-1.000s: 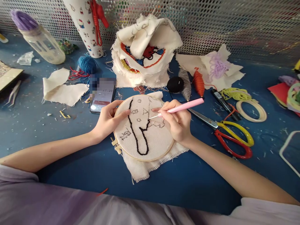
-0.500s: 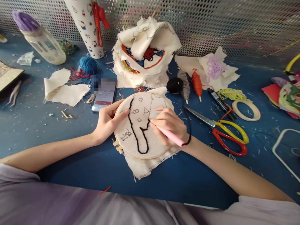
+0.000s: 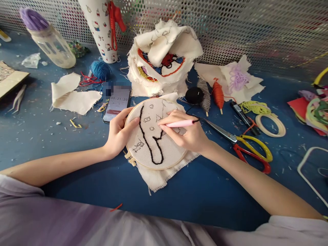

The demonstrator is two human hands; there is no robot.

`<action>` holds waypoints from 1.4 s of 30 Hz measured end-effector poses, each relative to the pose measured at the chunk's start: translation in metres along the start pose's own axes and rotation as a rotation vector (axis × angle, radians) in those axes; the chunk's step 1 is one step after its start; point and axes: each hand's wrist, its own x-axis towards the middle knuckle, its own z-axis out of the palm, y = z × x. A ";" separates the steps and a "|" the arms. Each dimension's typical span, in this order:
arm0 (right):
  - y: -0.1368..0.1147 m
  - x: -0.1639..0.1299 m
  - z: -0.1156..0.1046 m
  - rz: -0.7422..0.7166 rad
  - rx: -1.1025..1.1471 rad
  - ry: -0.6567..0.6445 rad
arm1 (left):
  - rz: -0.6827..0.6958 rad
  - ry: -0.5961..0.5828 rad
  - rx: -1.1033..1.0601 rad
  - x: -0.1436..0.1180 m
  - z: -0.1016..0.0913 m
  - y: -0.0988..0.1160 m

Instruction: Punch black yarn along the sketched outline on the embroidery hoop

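My left hand (image 3: 119, 133) grips the left rim of a round wooden embroidery hoop (image 3: 128, 150), thumb on top and fingers underneath. White cloth (image 3: 170, 153) is stretched in the hoop, with pencil-like drawn lines and a thick black yarn outline (image 3: 146, 140) along part of them. Closed around a pink punch needle (image 3: 180, 123), my right hand (image 3: 188, 135) rests over the right half of the cloth. Black yarn runs from the pen-like handle's back end toward a black yarn ball (image 3: 194, 95). My fingers hide the needle's tip.
Scissors (image 3: 235, 138) with yellow and red handles lie right of the hoop, near a marker (image 3: 243, 116) and a tape roll (image 3: 271, 125). Behind stand stacked embroidered cloths (image 3: 159, 85) and a patterned cup (image 3: 101, 30). A phone (image 3: 117, 104) lies behind my left hand.
The punch needle has swung from slanting down toward me to lying nearly level, and my right hand has turned with it. The view has shifted slightly; my left hand keeps its hold.
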 end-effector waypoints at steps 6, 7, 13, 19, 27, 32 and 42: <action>0.011 -0.001 0.015 -0.120 -0.076 0.085 | -0.044 0.010 0.038 0.000 0.000 0.002; 0.012 -0.003 0.016 -0.131 -0.062 0.109 | -0.058 -0.002 0.030 0.000 0.000 0.002; 0.012 -0.014 0.014 -0.019 0.141 0.208 | -0.140 -0.032 -0.006 0.002 0.001 0.004; 0.017 -0.018 0.019 0.073 0.340 0.317 | -0.154 -0.036 -0.012 0.003 0.000 0.002; 0.017 -0.016 0.019 0.215 0.525 0.412 | -0.151 -0.038 -0.011 0.004 0.000 0.002; 0.015 -0.014 0.019 0.293 0.563 0.447 | -0.148 -0.036 -0.023 0.004 0.000 0.001; 0.016 -0.014 0.019 0.216 0.469 0.379 | -0.110 -0.046 -0.006 0.005 0.000 0.001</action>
